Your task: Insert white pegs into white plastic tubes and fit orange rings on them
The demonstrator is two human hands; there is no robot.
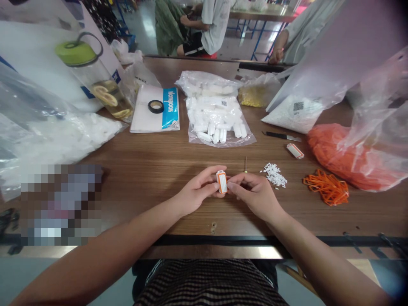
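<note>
My left hand (200, 190) grips a small white plastic case with an orange frame (221, 182), held upright above the table. At the case's right edge, my right hand (254, 192) has its thumb and forefinger pinched together; anything between those fingertips is too small to make out. Just beyond the right hand lies a thin screwdriver-like tool (245, 163). A heap of tiny white pieces (276, 175) is to the right of that hand. Farther right is a pile of orange frames (328, 187). Another white-and-orange case (295, 151) rests behind them.
A clear bag of white cases (219, 114) lies at the back middle. Left of it are a notebook (143, 110) with a black tape roll (156, 106) and a green-lidded bottle (95, 76). A cutter knife (280, 136) and a bag of orange frames (353, 157) lie right.
</note>
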